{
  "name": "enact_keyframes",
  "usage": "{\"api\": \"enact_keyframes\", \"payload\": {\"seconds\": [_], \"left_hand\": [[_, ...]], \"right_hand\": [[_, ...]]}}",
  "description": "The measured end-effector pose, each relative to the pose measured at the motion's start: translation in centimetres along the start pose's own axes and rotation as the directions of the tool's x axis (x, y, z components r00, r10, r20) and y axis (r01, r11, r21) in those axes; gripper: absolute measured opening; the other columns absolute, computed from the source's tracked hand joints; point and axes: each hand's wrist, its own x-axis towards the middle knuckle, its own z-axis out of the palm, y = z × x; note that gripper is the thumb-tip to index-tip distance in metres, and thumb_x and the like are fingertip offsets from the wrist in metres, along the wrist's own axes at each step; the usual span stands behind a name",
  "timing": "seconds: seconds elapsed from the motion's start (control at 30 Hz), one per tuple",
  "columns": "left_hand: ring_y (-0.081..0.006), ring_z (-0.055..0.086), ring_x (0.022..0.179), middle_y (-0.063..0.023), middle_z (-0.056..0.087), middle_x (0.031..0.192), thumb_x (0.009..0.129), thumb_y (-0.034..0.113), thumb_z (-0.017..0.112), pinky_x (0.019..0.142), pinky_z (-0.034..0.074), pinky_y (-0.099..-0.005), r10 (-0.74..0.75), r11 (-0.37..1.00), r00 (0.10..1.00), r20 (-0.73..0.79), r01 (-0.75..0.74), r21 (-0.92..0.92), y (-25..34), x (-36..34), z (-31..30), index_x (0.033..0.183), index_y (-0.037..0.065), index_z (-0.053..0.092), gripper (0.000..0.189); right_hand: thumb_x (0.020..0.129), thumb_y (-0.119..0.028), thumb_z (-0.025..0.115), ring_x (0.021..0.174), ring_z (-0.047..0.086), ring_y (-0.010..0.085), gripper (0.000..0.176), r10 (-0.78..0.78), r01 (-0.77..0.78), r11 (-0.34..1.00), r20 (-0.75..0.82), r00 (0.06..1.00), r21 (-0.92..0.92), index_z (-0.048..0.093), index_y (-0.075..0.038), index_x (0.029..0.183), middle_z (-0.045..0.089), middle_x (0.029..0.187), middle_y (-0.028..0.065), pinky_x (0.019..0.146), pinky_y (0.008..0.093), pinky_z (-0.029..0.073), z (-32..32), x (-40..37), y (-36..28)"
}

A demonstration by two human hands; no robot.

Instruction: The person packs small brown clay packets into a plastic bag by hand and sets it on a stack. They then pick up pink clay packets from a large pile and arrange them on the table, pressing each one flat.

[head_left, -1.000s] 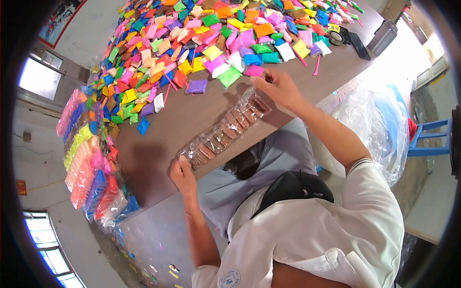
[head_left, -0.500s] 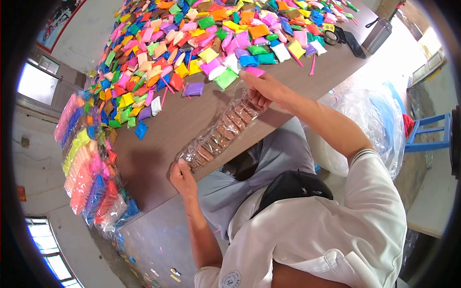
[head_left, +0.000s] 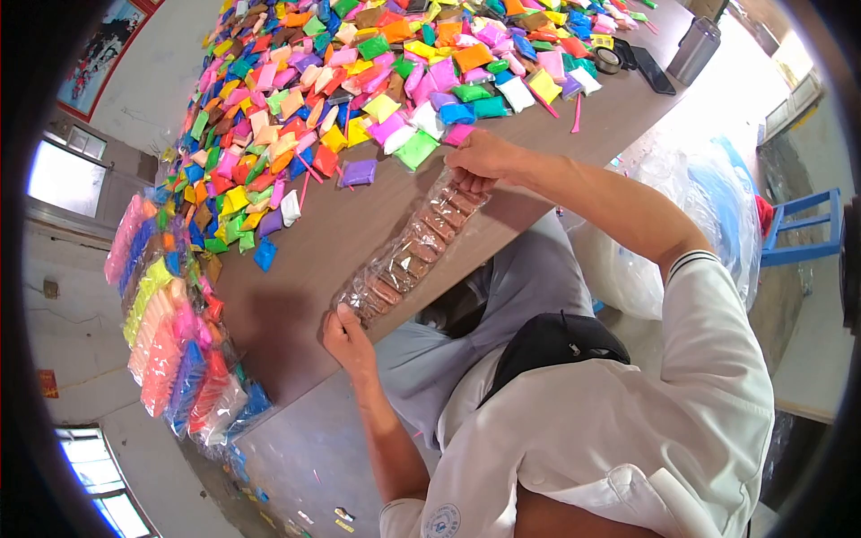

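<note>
A long clear plastic bag of brown packets [head_left: 413, 253] lies across the near edge of the brown table [head_left: 305, 269]. My left hand [head_left: 345, 334] pinches the bag's near end at the table edge. My right hand [head_left: 484, 157] grips the bag's far, open end, fingers closed on the plastic. A large heap of small coloured packets [head_left: 359, 81] covers the table beyond the bag; a purple packet [head_left: 359, 172] and a green one [head_left: 417, 150] lie closest to it.
Filled clear bags of sorted packets [head_left: 170, 341] are stacked along the table's left end. A tape roll [head_left: 610, 58], a black phone [head_left: 653, 72] and a grey flask [head_left: 695, 49] stand at the far right. A big plastic sack [head_left: 700, 206] and a blue stool [head_left: 803, 238] are beside my right side.
My right hand has moved from the loose packets down onto the bag's far end and closed on it. My left hand has stayed on the near end.
</note>
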Motion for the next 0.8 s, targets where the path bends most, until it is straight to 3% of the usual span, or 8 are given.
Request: {"api": "enact_keyframes", "payload": {"seconds": [0.27,0.37,0.47,0.57,0.67,0.8], "left_hand": [[-0.0248,0.05,0.065,-0.0117,0.054,0.069,0.102,0.023,0.049,0.062,0.04,-0.0388,0.008,0.999,1.0,0.002,-0.008,-0.038,-0.2,-0.1,0.0,0.074,-0.003,0.055,0.039],[-0.0151,0.046,0.064,-0.0058,0.051,0.065,0.104,0.035,0.046,0.06,0.041,-0.0335,0.023,1.0,1.0,-0.009,-0.023,0.005,-0.4,-0.1,0.1,0.076,-0.002,0.054,0.047],[-0.0155,0.046,0.064,-0.0057,0.051,0.065,0.104,0.034,0.046,0.06,0.041,-0.0338,0.033,0.999,0.999,-0.006,-0.033,-0.007,0.1,0.0,0.1,0.076,-0.002,0.054,0.046],[-0.0159,0.047,0.063,-0.0055,0.052,0.065,0.104,0.034,0.046,0.06,0.041,-0.034,0.038,0.999,0.999,-0.002,-0.038,-0.001,-0.4,-0.1,0.0,0.076,-0.002,0.055,0.047],[-0.025,0.05,0.065,-0.011,0.054,0.069,0.103,0.027,0.049,0.063,0.041,-0.0393,-0.01,1.0,1.0,0.003,0.01,0.001,-0.1,-0.1,0.0,0.073,-0.003,0.053,0.043],[-0.0266,0.051,0.066,-0.0123,0.053,0.069,0.103,0.026,0.049,0.064,0.041,-0.0404,-0.009,1.0,1.0,0.004,0.009,0.012,0.1,0.0,0.1,0.072,-0.003,0.054,0.043]], "right_hand": [[0.093,-0.02,0.066,0.072,0.066,0.0126,0.017,-0.155,0.046,0.925,0.263,0.952,0.378,0.067,-0.004,0.088,0.068,0.079,0.0039,0.067,0.0261,0.055,-1.9,-0.8,3.1],[0.092,-0.014,0.068,0.072,0.063,0.0103,0.012,-0.217,0.091,0.91,0.278,0.936,0.404,0.068,-0.003,0.086,0.067,0.078,0.0011,0.068,0.0249,0.054,-2.2,-0.7,4.1],[0.084,-0.011,0.073,0.066,0.06,0.0087,0.013,-0.271,0.249,0.951,0.108,0.957,0.184,0.068,-0.003,0.076,0.065,0.072,0.0013,0.059,0.0237,0.049,-1.6,-1.2,3.9],[0.082,-0.011,0.074,0.064,0.057,0.007,0.015,-0.305,0.299,0.949,0.048,0.951,0.102,0.068,-0.003,0.071,0.063,0.067,-0.0005,0.058,0.0238,0.045,-1.2,-0.8,4.4],[0.08,-0.011,0.074,0.063,0.056,0.0076,0.014,-0.346,0.339,0.935,0.054,0.937,0.103,0.068,-0.003,0.072,0.062,0.065,-0.0003,0.058,0.0259,0.046,-0.9,0.0,5.5],[0.082,-0.011,0.073,0.066,0.055,0.0083,0.012,-0.453,0.447,0.888,-0.03,0.891,-0.11,0.067,-0.002,0.076,0.062,0.069,-0.0001,0.061,0.0269,0.046,-0.6,-1.0,5.4]]}}
